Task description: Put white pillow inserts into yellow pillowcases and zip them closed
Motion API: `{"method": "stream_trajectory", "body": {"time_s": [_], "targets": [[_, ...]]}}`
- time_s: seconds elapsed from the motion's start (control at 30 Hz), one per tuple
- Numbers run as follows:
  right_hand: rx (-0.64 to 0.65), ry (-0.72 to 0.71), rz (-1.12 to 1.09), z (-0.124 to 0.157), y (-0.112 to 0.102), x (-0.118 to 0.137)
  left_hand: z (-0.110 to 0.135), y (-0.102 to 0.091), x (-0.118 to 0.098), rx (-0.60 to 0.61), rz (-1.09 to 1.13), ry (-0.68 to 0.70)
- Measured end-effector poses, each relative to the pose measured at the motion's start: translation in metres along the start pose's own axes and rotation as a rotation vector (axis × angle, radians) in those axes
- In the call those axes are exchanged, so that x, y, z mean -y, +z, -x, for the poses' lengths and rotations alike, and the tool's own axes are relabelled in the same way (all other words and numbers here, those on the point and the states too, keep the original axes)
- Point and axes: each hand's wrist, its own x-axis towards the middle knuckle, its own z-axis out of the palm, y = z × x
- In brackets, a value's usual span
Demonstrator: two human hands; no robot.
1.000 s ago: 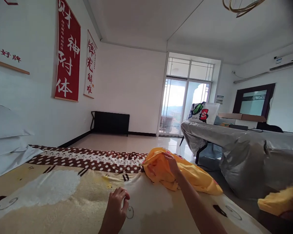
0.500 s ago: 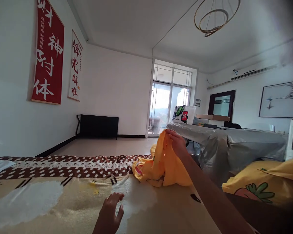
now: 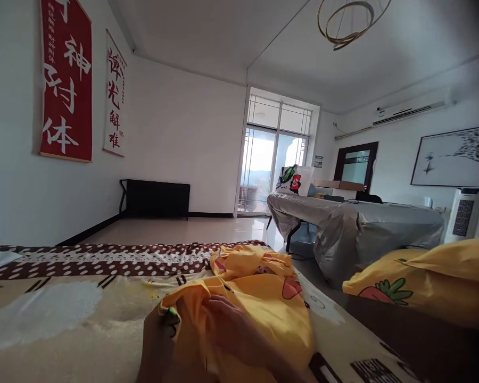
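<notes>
A yellow printed cloth [image 3: 279,303] lies bunched on the cream blanket [image 3: 120,330], its near part raised towards me. Pink and green print shows on it. At its left edge is my left hand [image 3: 156,338], which holds the cloth up from below; the fabric drapes over its fingers and hides the tips. My right hand [image 3: 227,324] is on the upper side of the same cloth, fingers closed on a fold of it. Both hands are in shadow and close together, with the cloth between them.
A yellow pillow-like bundle with a carrot print [image 3: 383,292] sits at the right. Beyond the blanket's brown dotted border [image 3: 104,260] stands a table under a grey cover [image 3: 339,218], with a white bag [image 3: 295,181] on it. A black panel [image 3: 157,199] leans at the far wall.
The yellow cloth has come down and nearer, and spread out. My right hand has moved left and towards me with it. My left hand, previously apart from it, is now at its edge.
</notes>
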Motion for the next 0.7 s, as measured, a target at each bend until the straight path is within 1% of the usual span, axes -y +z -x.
{"method": "stream_trajectory", "body": {"time_s": [0.07,0.13,0.23,0.3,0.33,0.4,0.47,0.53,0.6,0.67,0.7], "targets": [[-0.001,0.109,0.020,0.010,0.034,-0.023,-0.003,-0.006,-0.007,-0.013,0.053,-0.153],[-0.011,0.167,0.041,0.017,0.064,-0.044,-0.008,-0.008,-0.010,-0.057,0.046,-0.243],[-0.023,0.158,0.131,0.026,0.099,-0.064,-0.015,-0.013,-0.011,-0.126,-0.004,-0.243],[-0.051,0.169,0.248,0.029,0.111,-0.075,-0.020,-0.020,-0.011,-0.148,-0.002,-0.240],[-0.064,0.179,0.304,0.030,0.113,-0.080,-0.021,-0.025,-0.011,-0.165,0.008,-0.254],[-0.081,0.212,0.400,0.030,0.110,-0.090,-0.025,-0.036,-0.014,-0.235,0.037,-0.307],[-0.101,0.278,0.474,0.028,0.095,-0.098,-0.028,-0.049,-0.020,-0.360,0.059,-0.350],[-0.135,0.386,0.539,0.026,0.072,-0.102,-0.031,-0.062,-0.031,-0.519,0.063,-0.368],[-0.172,0.508,0.595,0.025,0.044,-0.102,-0.032,-0.072,-0.042,-0.665,0.044,-0.365],[-0.230,0.593,0.640,0.026,0.014,-0.099,-0.033,-0.081,-0.048,-0.754,-0.001,-0.363],[-0.271,0.613,0.652,0.027,-0.001,-0.098,-0.033,-0.085,-0.048,-0.774,-0.014,-0.351]]}}
